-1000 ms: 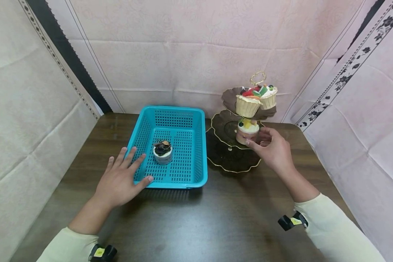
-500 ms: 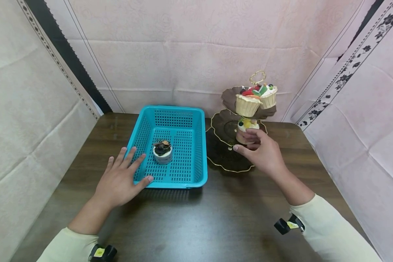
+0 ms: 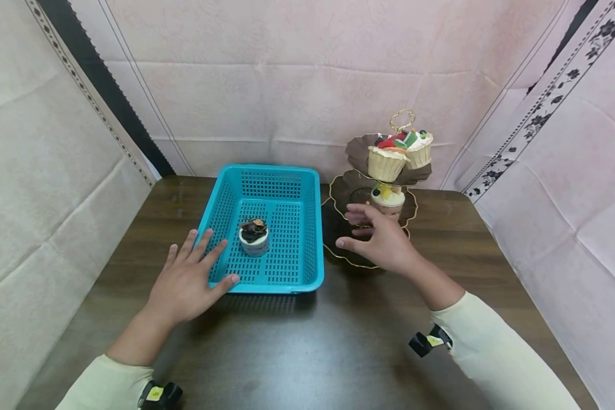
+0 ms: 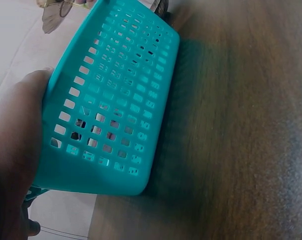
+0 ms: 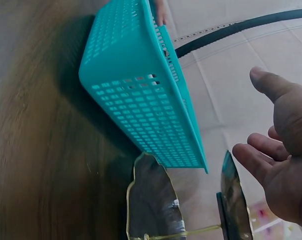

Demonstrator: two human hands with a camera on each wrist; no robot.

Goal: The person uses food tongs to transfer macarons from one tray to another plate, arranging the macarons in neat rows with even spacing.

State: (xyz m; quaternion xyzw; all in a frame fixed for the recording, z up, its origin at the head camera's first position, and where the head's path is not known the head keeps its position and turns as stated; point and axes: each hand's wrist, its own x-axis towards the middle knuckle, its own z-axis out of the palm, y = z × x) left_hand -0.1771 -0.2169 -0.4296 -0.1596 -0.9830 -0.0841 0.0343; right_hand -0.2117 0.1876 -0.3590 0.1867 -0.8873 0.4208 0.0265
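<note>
My left hand (image 3: pixel 184 287) lies with spread fingers over the near left corner of a blue plastic basket (image 3: pixel 319 245), its thumb at the front rim. Inside the basket sits a small dessert cup (image 3: pixel 254 242) with white cream and a dark topping. My right hand (image 3: pixel 381 239), thumb apart from the loosely bent fingers, holds nothing. It is in front of a three-tier cake stand (image 3: pixel 340 185), overlapping the lower tiers in the head view. Just behind it, a dessert cup (image 3: pixel 388 199) with yellow fruit and cream stands on the middle tier, partly hidden by the hand.
Two cupcakes in cream-coloured cases, a nearer cupcake (image 3: pixel 386 165) and a farther cupcake (image 3: pixel 420 154), sit on the top tier below a gold loop handle (image 3: pixel 402 119). The basket and stand rest on a dark wooden table (image 3: pixel 297 347), with pale cloth (image 3: pixel 287 102) hung around it.
My right hand has let go of the yellow-topped dessert cup, which stays on the middle tier, and has moved left toward the basket. My left hand has kept its place.
</note>
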